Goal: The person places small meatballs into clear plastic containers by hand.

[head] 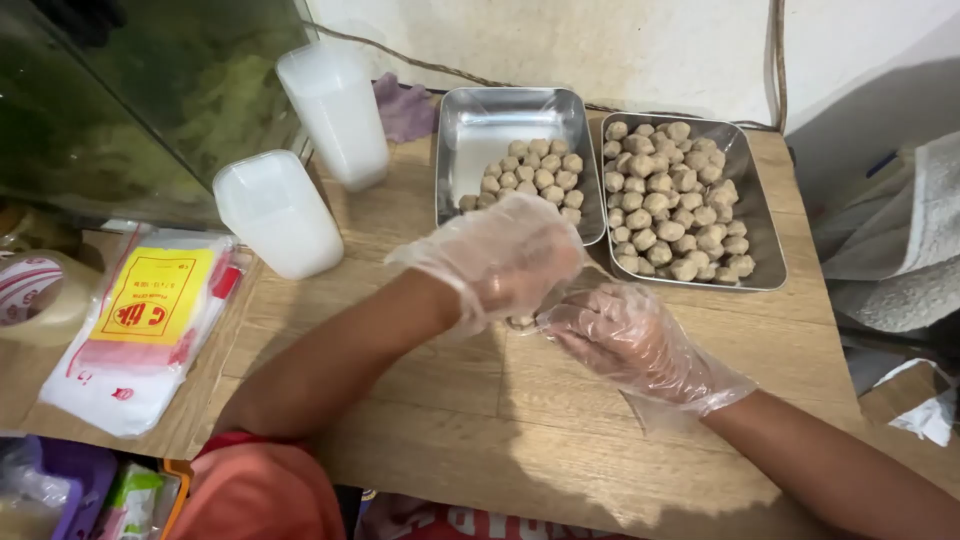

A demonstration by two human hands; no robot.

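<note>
From the head camera I see both my hands meeting over the wooden bench (560,420), each in a thin, crinkled clear plastic glove. My left hand (505,255) is curled with the fingers bent down, and my right hand (625,335) is cupped just beside it, fingertips toward the left — between them sits a small brownish ball (520,322), only partly showing under the left glove. I cannot tell which hand actually grips it, or whether it simply rests on the wood.

I judge the ball light and somewhat soft, easy to dent, and likely slick against the loose glove film; a gentle pinch around its middle with the fingertips would suit it best.

Beyond my hands lie two shiny metal trays with rounded corners: the left tray (470,130) is partly filled with the same balls, the right tray (762,240) nearly full of them — matte, rough-skinned, grey-brown. To the left stand two stacks of cloudy plastic tubs (335,110), upside down, and a flat packet of bags (135,330).
</note>
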